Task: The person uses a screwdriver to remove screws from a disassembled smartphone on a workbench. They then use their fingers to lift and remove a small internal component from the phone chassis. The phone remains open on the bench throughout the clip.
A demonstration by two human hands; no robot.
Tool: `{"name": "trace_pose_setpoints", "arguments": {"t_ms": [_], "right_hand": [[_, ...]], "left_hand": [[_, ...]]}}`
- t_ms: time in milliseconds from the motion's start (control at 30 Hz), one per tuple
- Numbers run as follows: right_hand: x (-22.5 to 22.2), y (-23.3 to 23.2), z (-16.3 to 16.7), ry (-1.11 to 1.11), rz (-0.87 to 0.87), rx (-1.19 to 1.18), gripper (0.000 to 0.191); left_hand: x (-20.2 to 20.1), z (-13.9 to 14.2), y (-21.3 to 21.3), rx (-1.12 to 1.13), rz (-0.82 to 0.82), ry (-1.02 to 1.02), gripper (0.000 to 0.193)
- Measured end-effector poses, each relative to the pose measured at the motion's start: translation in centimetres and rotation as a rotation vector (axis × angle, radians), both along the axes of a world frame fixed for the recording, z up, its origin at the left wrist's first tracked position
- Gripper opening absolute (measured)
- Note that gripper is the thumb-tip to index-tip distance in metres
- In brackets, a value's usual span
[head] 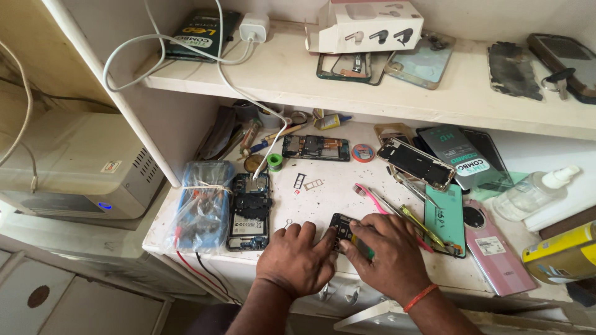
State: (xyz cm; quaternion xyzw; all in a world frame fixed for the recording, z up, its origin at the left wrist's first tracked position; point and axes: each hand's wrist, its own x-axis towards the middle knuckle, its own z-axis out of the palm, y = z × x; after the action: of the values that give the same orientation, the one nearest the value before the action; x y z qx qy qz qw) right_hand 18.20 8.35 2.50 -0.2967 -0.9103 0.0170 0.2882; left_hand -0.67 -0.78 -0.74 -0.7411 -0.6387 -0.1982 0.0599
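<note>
Left hand lay low in the middle of the frame, fingers curled, thumb tip pressed against a small dark phone part on the white table. Just beside it, right hand pinched that part's other edge. Farther left sat an opened phone; to the right, a pink toothbrush and a yellow-handled screwdriver.

Phone repair workbench, opened phones (tools strewn)
</note>
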Motion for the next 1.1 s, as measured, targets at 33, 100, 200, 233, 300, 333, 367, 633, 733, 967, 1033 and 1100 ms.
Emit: {"name": "trace_pose_setpoints", "arguments": {"t_ms": [33, 100, 200, 233, 300, 333, 367, 633, 733, 967, 1033, 1100], "right_hand": [[0.0, 0.0, 0.1, 0.005, 0.000, -0.006, 0.036], [0.0, -0.1, 0.3, 0.001, 0.008, -0.026, 0.033], [0.1, 0.1, 0.4, 0.001, 0.006, -0.048, 0.030], [0.2, 0.2, 0.4, 0.002, 0.003, -0.057, 0.029], [0.5, 1.2, 0.5, 0.034, 0.063, -0.081, 0.024], [0.8, 1.8, 0.5, 0.051, 0.093, -0.093, 0.022], [1.0, 2.5, 0.5, 0.077, 0.067, -0.117, 0.020], [0.6, 10.5, -0.1, 0.181, -0.158, -0.262, 0.009], [-1.0, 13.0, -0.7, 0.122, -0.253, -0.379, 0.009], [-3.5, 14.0, -0.6, 0.030, -0.304, -0.506, 0.010], [-4.0, 13.6, 0.0, -0.034, -0.353, -0.539, 0.011], [-4.4, 13.2, 0.4, -0.045, -0.394, -0.539, 0.012]], "left_hand": [[0.0, 0.1, 0.0, 0.020, -0.002, -0.007, 0.054], [0.0, 0.1, -0.1, 0.056, -0.009, -0.024, 0.054], [0.1, 0.3, -0.1, 0.045, -0.011, -0.021, 0.053], [0.1, 0.3, 0.0, 0.040, -0.005, -0.008, 0.054], [0.2, 0.3, 0.1, 0.024, 0.007, 0.013, 0.054], [0.2, 0.2, 0.0, 0.034, 0.007, 0.013, 0.054], [0.2, 0.1, 0.0, 0.043, 0.006, 0.013, 0.054], [0.2, -0.3, 0.0, 0.088, 0.003, -0.005, 0.054], [0.2, -0.3, 0.0, 0.080, -0.001, -0.009, 0.054], [0.1, -0.4, 0.1, 0.030, -0.002, -0.021, 0.056], [0.1, -0.4, 0.1, 0.035, -0.003, -0.019, 0.056], [0.1, -0.4, 0.1, 0.067, -0.005, -0.019, 0.055]]}}
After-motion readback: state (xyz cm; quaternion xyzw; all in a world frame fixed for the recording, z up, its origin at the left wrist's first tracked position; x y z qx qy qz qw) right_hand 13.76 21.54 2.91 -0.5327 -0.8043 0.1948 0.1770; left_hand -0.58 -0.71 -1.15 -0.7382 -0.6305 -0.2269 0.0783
